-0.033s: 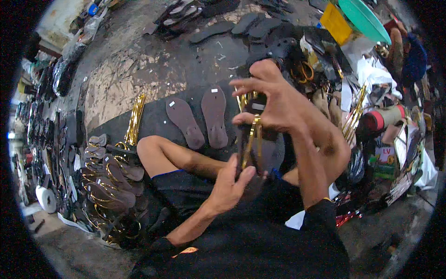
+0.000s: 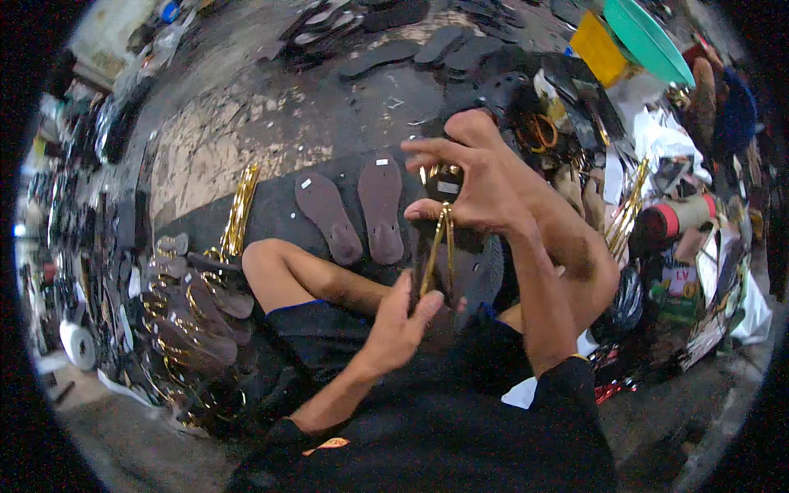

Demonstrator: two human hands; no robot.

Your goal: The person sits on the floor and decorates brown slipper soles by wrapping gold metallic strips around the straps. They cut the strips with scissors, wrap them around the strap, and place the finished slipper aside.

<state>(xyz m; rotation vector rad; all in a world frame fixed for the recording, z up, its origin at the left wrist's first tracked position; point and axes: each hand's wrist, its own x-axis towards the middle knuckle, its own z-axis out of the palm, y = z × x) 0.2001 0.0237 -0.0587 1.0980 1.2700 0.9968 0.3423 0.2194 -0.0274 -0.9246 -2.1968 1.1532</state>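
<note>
Hands meet over the person's lap, both closed on one dark sandal sole (image 2: 472,275) fitted with a gold strap (image 2: 436,246). The left hand (image 2: 394,333) grips the lower end of that sole from below, thumb up against the strap's bottom. Just above it, the right hand (image 2: 472,181) pinches the top of the gold strap between thumb and forefinger, its other fingers spread and lifted clear. The sole stands nearly on end between the two hands, close to the bent bare knee (image 2: 263,259).

Just beyond the sole, on a dark mat (image 2: 271,214) on the floor, lie two brown insoles (image 2: 353,209) side by side, toes pointing away from the person. To the left of the sole, at the mat's edge, a bundle of gold straps (image 2: 240,209) lies lengthwise, and nearer the person on that side a heap of finished sandals with gold trim (image 2: 189,312) is piled.

To the right of the sole, more gold strips (image 2: 626,209) lean among bags and clutter, beside a roll with a red end (image 2: 678,218). Orange-handled scissors (image 2: 538,131) sit just past the right hand. Farther off, black soles (image 2: 427,45) are scattered on the concrete floor (image 2: 246,131), and at the far right a yellow box (image 2: 598,48) sits beside a green basin (image 2: 645,37).
</note>
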